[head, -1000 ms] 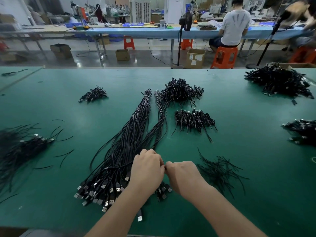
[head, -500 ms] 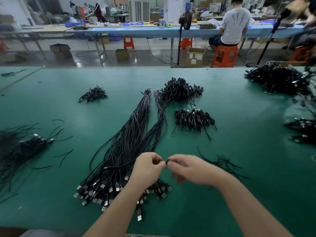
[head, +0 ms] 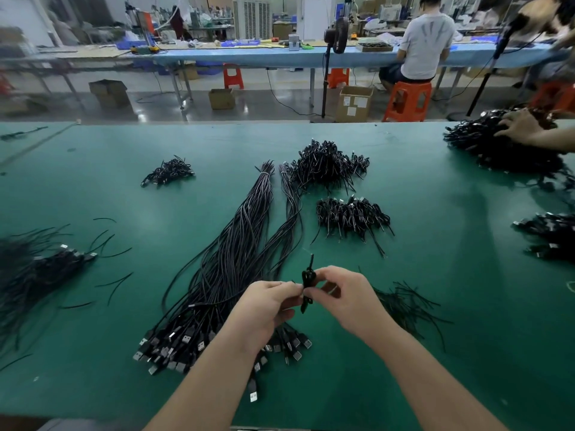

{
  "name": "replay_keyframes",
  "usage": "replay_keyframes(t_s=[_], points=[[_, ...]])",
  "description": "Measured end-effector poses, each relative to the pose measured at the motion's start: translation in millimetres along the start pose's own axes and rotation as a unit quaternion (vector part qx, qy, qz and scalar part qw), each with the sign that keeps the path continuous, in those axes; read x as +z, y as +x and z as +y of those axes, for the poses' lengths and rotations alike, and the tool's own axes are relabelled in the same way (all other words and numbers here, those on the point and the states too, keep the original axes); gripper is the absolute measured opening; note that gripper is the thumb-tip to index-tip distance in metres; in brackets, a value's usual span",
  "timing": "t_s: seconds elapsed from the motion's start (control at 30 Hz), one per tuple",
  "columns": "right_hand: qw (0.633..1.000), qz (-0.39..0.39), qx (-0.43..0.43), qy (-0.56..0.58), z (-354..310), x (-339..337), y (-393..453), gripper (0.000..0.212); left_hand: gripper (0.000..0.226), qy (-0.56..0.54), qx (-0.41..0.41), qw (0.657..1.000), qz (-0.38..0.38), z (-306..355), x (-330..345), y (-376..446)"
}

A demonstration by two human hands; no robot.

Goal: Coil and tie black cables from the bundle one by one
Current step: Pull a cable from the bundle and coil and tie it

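Note:
A long bundle of black USB cables (head: 236, 256) lies on the green table (head: 451, 244), its plugs fanned out near me. Above the plug end, both hands meet on one small coiled black cable (head: 308, 283). My left hand (head: 267, 309) pinches it from the left with curled fingers. My right hand (head: 345, 297) pinches it from the right between thumb and fingertips. The coil stands upright between them, one end sticking up.
Heaps of tied coils (head: 326, 163) (head: 351, 216) (head: 168, 172) lie behind the bundle. Loose black ties (head: 407, 306) are scattered right of my hands. More cables (head: 37, 269) lie at the left. Another person's hand (head: 522, 126) rests on a far-right heap (head: 504, 147).
My hands rose off the plug end and now hold a coiled cable upright between them. Another person's hand has come onto the far-right heap.

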State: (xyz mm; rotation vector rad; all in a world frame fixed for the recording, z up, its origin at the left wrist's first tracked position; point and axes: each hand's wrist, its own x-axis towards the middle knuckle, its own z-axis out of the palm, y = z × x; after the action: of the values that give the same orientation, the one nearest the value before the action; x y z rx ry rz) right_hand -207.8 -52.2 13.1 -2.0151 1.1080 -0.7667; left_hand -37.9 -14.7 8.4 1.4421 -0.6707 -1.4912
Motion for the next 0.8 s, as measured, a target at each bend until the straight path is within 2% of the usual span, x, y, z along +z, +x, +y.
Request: replay_keyframes(t_s=[0.2,0.43,0.53,0.6,0.7,0.77,0.8], points=[[0.997,0.011,-0.034,-0.074,0,0,1,0.022,0.007,0.013,-0.012,1.000,-0.018,0,-7,0],[0.994,0.028,-0.039,-0.095,-2,10,0,0.016,0.008,-0.068,-0.052,0.995,-0.042,-6,-11,1],[0.998,0.016,-0.012,-0.068,-2,10,0,0.015,0.008,-0.079,-0.035,0.995,-0.041,-9,-8,1],[0.999,-0.019,0.046,0.000,-3,5,2,0.012,0.014,-0.075,-0.021,0.997,-0.031,-13,-6,1],[0.984,-0.085,0.134,0.082,-5,-2,5,0.009,0.011,-0.001,0.025,1.000,-0.005,-15,-4,-5],[0.972,-0.114,0.166,0.120,-7,-6,7,0.012,0.010,0.125,0.091,0.988,0.030,-14,-3,-8],[0.963,-0.122,0.186,0.153,-8,-8,8,0.013,0.011,0.191,0.137,0.971,0.052,-13,-1,-10]])
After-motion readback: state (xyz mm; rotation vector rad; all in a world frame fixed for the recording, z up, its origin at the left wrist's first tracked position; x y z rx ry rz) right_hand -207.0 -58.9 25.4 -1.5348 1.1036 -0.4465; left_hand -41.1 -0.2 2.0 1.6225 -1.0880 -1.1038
